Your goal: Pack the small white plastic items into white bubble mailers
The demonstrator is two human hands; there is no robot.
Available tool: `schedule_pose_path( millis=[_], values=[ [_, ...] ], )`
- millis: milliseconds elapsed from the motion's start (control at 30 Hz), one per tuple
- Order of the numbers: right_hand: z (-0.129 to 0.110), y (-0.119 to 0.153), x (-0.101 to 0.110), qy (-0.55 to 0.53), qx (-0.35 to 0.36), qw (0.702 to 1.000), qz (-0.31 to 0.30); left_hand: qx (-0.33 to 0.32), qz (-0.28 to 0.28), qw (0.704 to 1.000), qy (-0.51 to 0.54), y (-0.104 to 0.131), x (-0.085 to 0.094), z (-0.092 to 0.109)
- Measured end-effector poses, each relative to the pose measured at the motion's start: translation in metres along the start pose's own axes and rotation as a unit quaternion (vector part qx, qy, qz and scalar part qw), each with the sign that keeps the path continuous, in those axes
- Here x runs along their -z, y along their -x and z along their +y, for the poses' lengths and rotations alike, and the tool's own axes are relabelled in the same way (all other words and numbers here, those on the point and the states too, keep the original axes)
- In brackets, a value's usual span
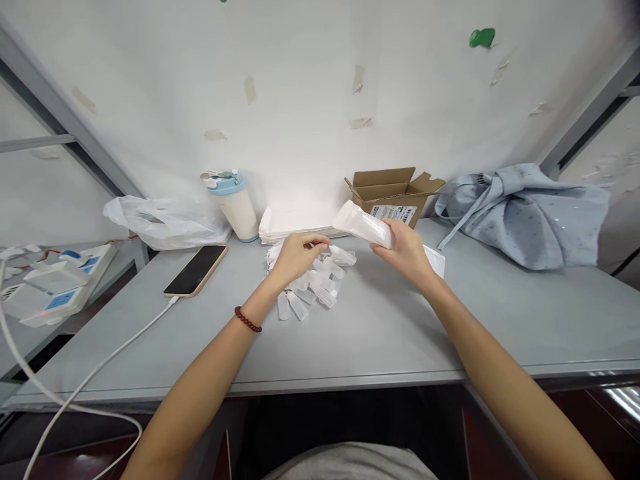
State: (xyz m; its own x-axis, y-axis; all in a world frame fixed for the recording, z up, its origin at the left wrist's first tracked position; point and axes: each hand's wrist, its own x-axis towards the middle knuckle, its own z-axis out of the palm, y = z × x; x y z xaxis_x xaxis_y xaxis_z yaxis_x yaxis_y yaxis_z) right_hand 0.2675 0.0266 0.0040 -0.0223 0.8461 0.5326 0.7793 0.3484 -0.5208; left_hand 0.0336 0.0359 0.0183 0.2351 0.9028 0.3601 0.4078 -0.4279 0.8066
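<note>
My right hand grips a white translucent plastic packet, which tilts up to the left above the table. Over a heap of small translucent white plastic pieces, my left hand has its thumb and forefinger pressed together. A small translucent piece sits right beside those fingertips and seems to be pinched by its end. Part of the heap is hidden behind my left hand. Partly covered by my right wrist, another flat white item lies on the table.
Behind the heap lies a stack of white sheets or envelopes. An open cardboard box and a light blue cloth bundle stand right. On the left are a tumbler, a plastic bag and a phone on a cable.
</note>
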Motion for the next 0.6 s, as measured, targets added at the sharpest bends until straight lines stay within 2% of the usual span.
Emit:
schedule_pose_path(
  millis=[100, 200, 267, 333, 400, 500, 600],
  values=[
    [0.004, 0.001, -0.003, 0.012, 0.011, 1.0, -0.011, 0.015, 0.044, 0.994, 0.103, 0.004, 0.008, -0.001],
    [0.004, 0.002, -0.005, 0.021, 0.033, 0.999, -0.036, 0.017, 0.12, 0.975, 0.185, 0.005, 0.016, -0.005],
    [0.002, 0.004, -0.007, 0.02, 0.049, 0.997, -0.055, 0.016, 0.174, 0.965, 0.197, 0.005, 0.02, -0.009],
    [-0.001, 0.006, -0.008, 0.015, 0.067, 0.995, -0.073, 0.017, 0.204, 0.961, 0.185, 0.006, 0.021, -0.011],
    [-0.004, 0.008, -0.01, 0.014, 0.082, 0.993, -0.086, 0.019, 0.192, 0.966, 0.172, 0.008, 0.018, -0.013],
    [-0.009, 0.011, -0.014, 0.017, 0.098, 0.99, -0.099, 0.018, 0.141, 0.978, 0.15, 0.011, 0.008, -0.012],
    [-0.014, 0.013, -0.016, 0.012, 0.107, 0.989, -0.105, -0.011, 0.127, 0.984, 0.122, 0.015, -0.001, -0.01]
  ],
)
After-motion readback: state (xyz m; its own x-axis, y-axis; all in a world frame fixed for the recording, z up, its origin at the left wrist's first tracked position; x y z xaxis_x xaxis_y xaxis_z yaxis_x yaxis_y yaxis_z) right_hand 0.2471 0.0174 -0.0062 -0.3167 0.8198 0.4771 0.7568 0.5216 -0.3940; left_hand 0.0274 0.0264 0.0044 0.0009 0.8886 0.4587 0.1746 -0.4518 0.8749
